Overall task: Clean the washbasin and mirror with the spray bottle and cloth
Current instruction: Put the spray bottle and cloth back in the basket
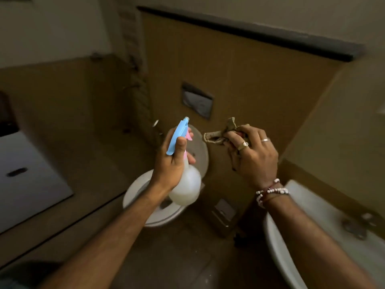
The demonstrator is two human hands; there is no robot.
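Note:
My left hand grips the neck of a spray bottle with a white body and a blue trigger head, nozzle pointing up and away. My right hand holds a crumpled beige cloth, which sticks out to the left of the fingers. Both hands hang in the air at chest height, a little apart. The white washbasin lies at the lower right, under my right forearm, with its tap near the right edge. No mirror shows in this view.
A white toilet with its lid up stands below the bottle against a brown tiled wall. A flush plate sits on that wall under a dark ledge. A pale panel lies at the left. Brown floor spreads beneath.

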